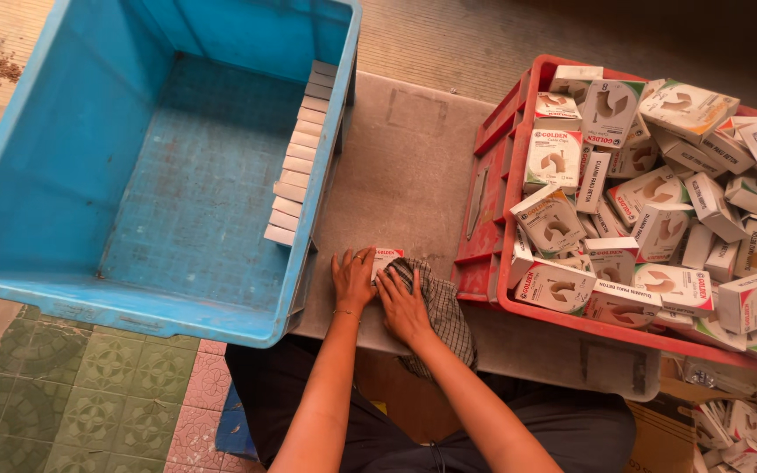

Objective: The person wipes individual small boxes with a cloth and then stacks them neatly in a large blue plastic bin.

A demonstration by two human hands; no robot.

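On the left stands a big blue crate (89,175), tilted a little toward the person. Inside it, along its right wall, a row of small white boxes (300,153) stands on edge, packed one against the other. The rest of the crate floor is bare plastic.

In the middle is the grey worktop (405,166). Near its front edge both hands lie close together. The left hand (352,278) rests flat, with the fingers stretched forward and narrow, pressing on a small white box (387,256) that lies on the worktop just right of the blue crate. The right hand (403,305) lies beside it, fingers also flat, on a checked cloth (440,311). The cloth hangs over the front edge of the worktop. I think the right fingertips touch the small box too, but the view is not clear there.

On the right a red crate (484,236) is heaped with many white cartons (659,201) lying in all directions. More such cartons lie on the floor below it, at the right corner.
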